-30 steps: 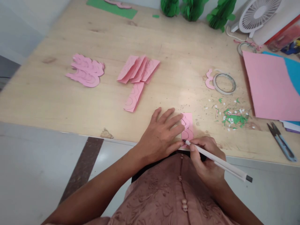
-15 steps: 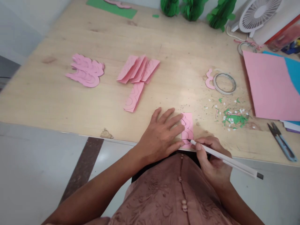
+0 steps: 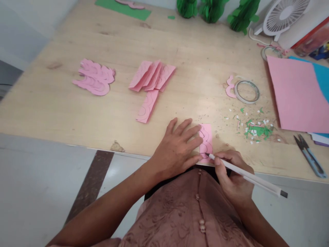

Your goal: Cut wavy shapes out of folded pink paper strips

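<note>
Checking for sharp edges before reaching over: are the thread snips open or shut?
Open: the thread snips lie with their dark blades spread in a V, table showing between the tips.

Nearer tape roll [image 3: 246, 101]: no lettering I can read on its ring.
Pen [image 3: 246, 174], on the person's side of that roll: no brand legible on the white barrel.
Pink strip [image 3: 207, 140], left of the roll and closer to the person: curved lines, no readable letters or numbers.
Red-edged packet [image 3: 311, 40], beyond the roll to the right: too blurred to read.
</note>
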Available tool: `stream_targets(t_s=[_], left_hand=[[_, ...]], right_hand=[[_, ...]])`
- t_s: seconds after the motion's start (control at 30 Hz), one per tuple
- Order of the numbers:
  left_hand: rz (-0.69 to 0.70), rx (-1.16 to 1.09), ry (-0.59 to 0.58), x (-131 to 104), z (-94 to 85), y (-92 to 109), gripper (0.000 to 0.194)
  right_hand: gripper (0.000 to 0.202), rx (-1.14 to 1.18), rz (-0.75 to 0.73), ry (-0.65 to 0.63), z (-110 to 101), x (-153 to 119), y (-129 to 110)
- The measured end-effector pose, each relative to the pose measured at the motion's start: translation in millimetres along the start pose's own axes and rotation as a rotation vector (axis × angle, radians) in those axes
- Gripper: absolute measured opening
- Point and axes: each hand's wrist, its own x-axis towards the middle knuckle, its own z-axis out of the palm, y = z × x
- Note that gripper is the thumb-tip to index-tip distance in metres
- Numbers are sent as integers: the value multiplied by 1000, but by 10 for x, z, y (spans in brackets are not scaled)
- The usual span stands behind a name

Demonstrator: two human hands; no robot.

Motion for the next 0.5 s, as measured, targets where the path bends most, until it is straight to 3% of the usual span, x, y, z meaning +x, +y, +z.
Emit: stream_targets(t_s=[0.5], left_hand=[[-8,-6,2,1,-16,11,34]], right_hand=[[6,0,-23,5,3,7,-4]])
